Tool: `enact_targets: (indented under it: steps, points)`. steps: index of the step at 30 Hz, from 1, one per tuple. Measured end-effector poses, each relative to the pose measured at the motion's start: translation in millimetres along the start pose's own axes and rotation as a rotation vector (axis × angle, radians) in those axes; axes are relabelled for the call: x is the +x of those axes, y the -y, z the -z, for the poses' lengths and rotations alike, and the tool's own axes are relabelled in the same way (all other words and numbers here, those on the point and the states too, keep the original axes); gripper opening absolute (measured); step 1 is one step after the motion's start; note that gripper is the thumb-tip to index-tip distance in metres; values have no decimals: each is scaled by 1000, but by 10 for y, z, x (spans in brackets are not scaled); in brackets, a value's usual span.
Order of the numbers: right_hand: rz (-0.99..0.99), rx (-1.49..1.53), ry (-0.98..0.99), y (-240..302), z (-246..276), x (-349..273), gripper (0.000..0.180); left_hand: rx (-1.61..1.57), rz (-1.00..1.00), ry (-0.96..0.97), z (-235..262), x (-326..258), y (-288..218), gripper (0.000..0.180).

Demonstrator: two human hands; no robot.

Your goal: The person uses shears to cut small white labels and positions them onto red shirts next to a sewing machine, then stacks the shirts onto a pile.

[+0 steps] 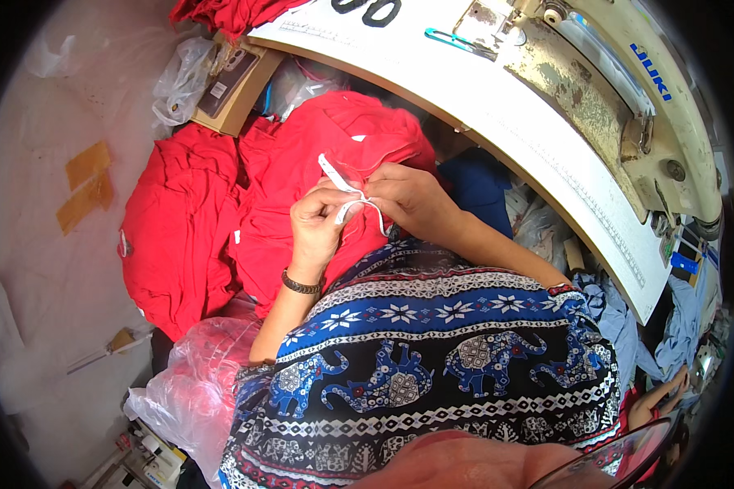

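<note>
A narrow white strip (333,172), which looks like fabric tape, is pinched between my two hands above a pile of red cloth. My left hand (314,222), with a dark bracelet at its wrist, is closed on the strip near its middle. My right hand (409,196) meets it from the other side, thumb and fingers pressed together on the same strip. One end sticks up past the fingertips, and another part curls down below them. Right under both hands lies the red cloth (277,187); whether the strip is joined to it, I cannot tell.
A sewing machine (669,106) stands on the white table (432,73) at the upper right, with blue thread snips (457,42) beside it. Behind the cloth sits a cardboard box (245,90). A clear plastic bag (196,383) lies lower left. Another person's arm (661,399) shows far right.
</note>
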State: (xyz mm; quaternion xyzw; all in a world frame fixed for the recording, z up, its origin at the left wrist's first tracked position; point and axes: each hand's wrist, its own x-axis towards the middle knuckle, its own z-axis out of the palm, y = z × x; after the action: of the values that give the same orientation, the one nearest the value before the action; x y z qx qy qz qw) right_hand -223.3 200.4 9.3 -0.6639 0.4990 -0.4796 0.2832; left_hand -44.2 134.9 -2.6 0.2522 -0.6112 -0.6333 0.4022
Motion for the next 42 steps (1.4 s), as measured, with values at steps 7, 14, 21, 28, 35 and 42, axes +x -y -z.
enact_targets:
  steps: [7, 14, 21, 28, 35, 42]
  points:
    - [-12, 68, -28, -4, -27, -32, 11, -185, 57, -25, -19, 17, -24, 17]
    - [-31, 59, -98, 68, -21, -2, 19, -238, 6, -78, -24, 64, -29, 21]
    - [119, -76, -46, 100, 78, -59, 34, -208, -55, -153, 56, 163, -125, 22]
    - [-103, -33, 36, 278, 350, 80, 16, -241, -124, -136, 33, 210, -412, 25]
    - [-139, 24, 20, 437, 792, 17, 29, -346, -92, -117, -123, 185, -416, 25]
    - [54, -332, -70, 82, 440, 111, 68, -339, 84, -78, -310, 266, 148, 24]
